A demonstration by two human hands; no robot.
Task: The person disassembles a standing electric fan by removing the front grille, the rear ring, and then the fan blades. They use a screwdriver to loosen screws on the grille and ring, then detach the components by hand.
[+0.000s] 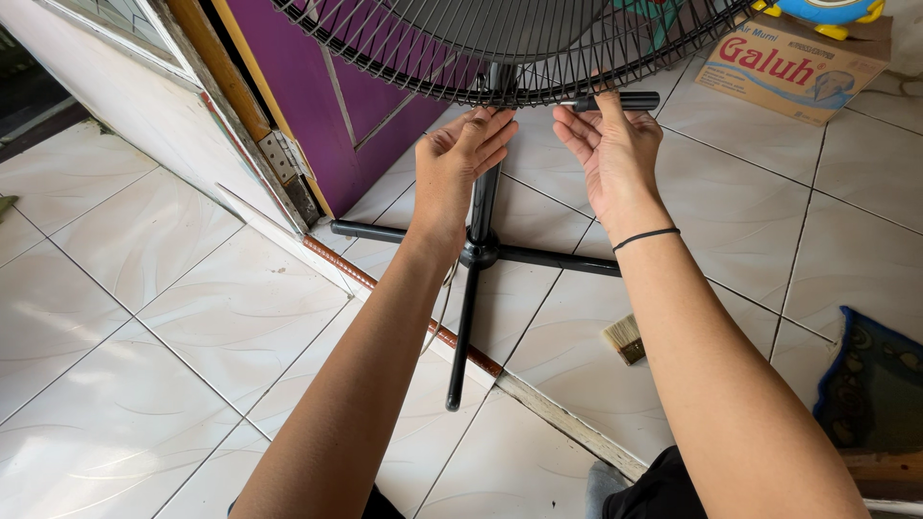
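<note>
Two bare forearms of yours reach up from the bottom edge toward the black cross-shaped metal fan stand on the white tiled floor, and everything here sits around that stand. Nearest you, one leg of the stand points back toward your lap, its capped end lying just over the metal threshold strip that runs across the floor. To the right of that leg, a small wooden-handled paintbrush with pale bristles lies on the tiles, apart from the stand. Farther right of the stand, by the frame's edge, is a dark blue patterned mat.

Above the stand's hub, your left hand is raised in front of the upright pole, fingers curled loosely, their tips up at the bottom rim of the black wire fan guard; whether it truly grips the rim you cannot tell from here. Your right hand, a thin black band around its wrist, is right of the pole, palm turned inward, fingers half open, with thumb and fingertips on a short black cylindrical handle held level against the guard's lower rim.

Left of the stand a purple panelled door stands behind a white frame. Beyond the stand, far right, a brown cardboard box rests on the floor.
</note>
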